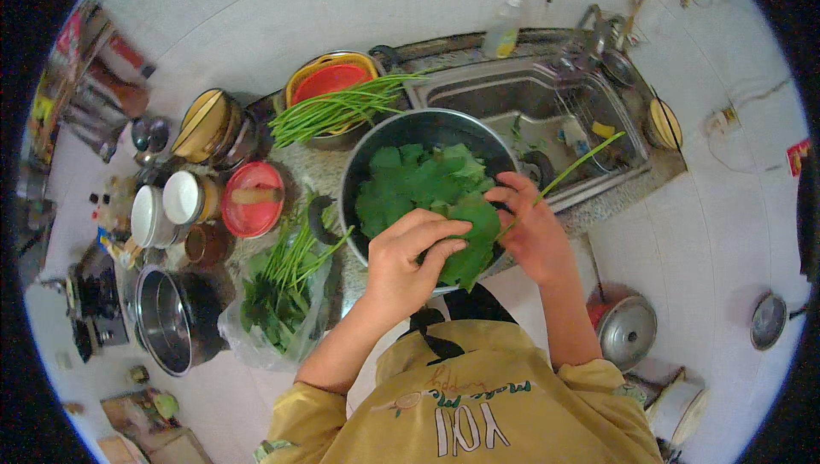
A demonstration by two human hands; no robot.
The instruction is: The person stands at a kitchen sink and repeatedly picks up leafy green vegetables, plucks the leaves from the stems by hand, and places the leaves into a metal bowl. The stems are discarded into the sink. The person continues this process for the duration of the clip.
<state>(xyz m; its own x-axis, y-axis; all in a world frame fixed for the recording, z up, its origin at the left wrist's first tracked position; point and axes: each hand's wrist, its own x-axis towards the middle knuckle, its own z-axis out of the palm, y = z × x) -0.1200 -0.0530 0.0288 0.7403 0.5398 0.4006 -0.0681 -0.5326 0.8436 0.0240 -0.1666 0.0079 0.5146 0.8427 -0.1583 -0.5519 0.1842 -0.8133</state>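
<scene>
Soft, fairly even light; corners black (straight edges bowed).

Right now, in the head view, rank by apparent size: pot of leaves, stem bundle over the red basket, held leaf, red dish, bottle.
1. Pot of leaves
2. Stem bundle
3. Held leaf and red dish: too alike to rank; the leaf seems nearer the camera.
4. Bottle

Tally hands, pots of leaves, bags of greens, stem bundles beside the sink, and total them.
Bare left hand and bare right hand: 2
Large round grey metal pot: 1
Clear plastic bag of greens: 1
Bundle of thin green stems: 1
Total: 5
</scene>
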